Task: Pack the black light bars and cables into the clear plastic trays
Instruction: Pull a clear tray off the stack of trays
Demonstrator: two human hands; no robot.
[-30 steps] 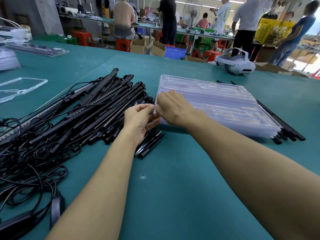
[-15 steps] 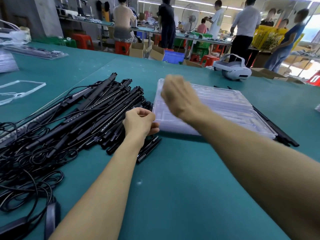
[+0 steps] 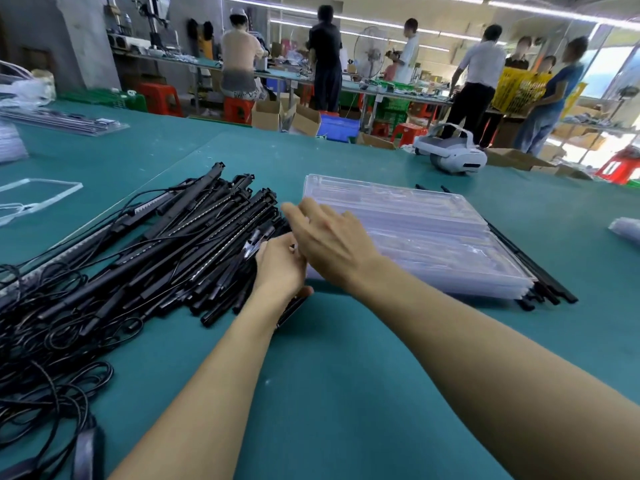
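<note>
**Bars staged beside the tray stack; both hands at its left edge**

Landmark: the stack of clear plastic trays [image 3: 433,244] on the green table [image 3: 346,393].

- The heap of black light bars [image 3: 194,237] lies just left of the stack, near ends fanned toward its near-left corner. Probably so each bar only has a short way to go into a tray.
- The cables [image 3: 52,341] trail further left of the stack, tangled.
- A few spare bars [image 3: 543,285] jut from under the stack's right side.
- The left hand [image 3: 280,268] sits at the stack's near-left corner, fingers curled down onto bar ends. I cannot tell whether it grips one.
- The right hand [image 3: 329,237] hovers over the stack's left edge, fingers straight and loosely spread, holding nothing. It likely reaches to free a bar.
- The top tray looks unfilled.
</note>
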